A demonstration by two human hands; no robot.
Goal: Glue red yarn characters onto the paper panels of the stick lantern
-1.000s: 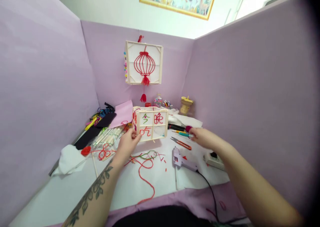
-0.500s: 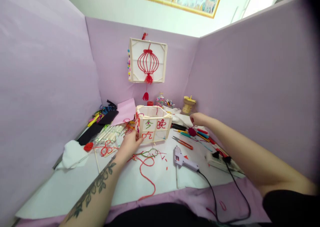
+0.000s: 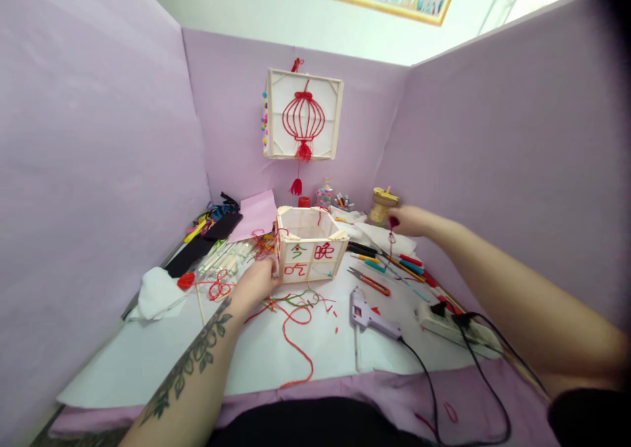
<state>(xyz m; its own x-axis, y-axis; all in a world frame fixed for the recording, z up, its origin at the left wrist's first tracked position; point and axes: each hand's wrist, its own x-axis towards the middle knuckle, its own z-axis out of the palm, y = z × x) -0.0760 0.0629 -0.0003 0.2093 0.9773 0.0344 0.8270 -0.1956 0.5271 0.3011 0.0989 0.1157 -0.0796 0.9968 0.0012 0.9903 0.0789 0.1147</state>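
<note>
A white box lantern [image 3: 315, 263] with a wooden-stick frame and an open top stands on the table; its front bears red and green yarn characters. My left hand [image 3: 259, 279] is closed on the lantern's lower left side, the fingers partly hidden by it. Off to the right, my right hand [image 3: 409, 220] pinches a dark red bundle of yarn [image 3: 393, 223], lifted above the table, with a strand trailing down. Loose red and green yarn [image 3: 296, 309] lies in front of the lantern.
A glue gun [image 3: 372, 315] with a black cord lies right of centre, near orange-handled snips [image 3: 372, 281] and a power strip [image 3: 458, 329]. Several pens fill the right side. A finished lantern [image 3: 305, 115] hangs at the back. Bagged sticks [image 3: 227, 258] and white cloth [image 3: 156, 292] are left.
My right hand has picked up the dark red yarn bundle from among the pens and raised it. My left hand stays at the lantern. The whole view has shifted slightly.
</note>
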